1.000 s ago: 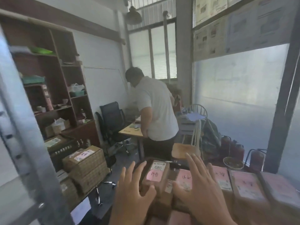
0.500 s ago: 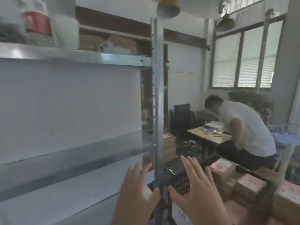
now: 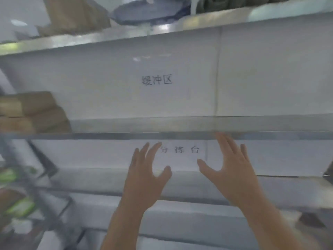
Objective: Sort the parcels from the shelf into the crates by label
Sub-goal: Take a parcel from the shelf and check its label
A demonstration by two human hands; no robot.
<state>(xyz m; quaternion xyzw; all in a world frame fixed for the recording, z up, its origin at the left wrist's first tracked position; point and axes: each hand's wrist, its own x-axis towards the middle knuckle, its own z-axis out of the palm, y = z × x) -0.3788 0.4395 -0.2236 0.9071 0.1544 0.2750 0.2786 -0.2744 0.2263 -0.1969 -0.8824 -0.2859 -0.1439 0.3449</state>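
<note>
Reaching up side by side, the left hand [image 3: 144,170] and right hand [image 3: 228,168] have fingers spread and hold nothing, in front of the metal shelf [image 3: 180,135]. Brown parcels [image 3: 30,112] sit stacked at that shelf's far left, well apart from both hands. Printed signs [image 3: 156,81] hang behind.

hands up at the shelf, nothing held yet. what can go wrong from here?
1. Both the left hand and right hand are open and empty in front of a bare stretch of the grey metal shelf; the stacked brown cardboard parcels sit far to the left, so a long sideways reach is likely.
2. The frame is motion-blurred and no parcel label is readable, so a mis-sort is possible.
</note>
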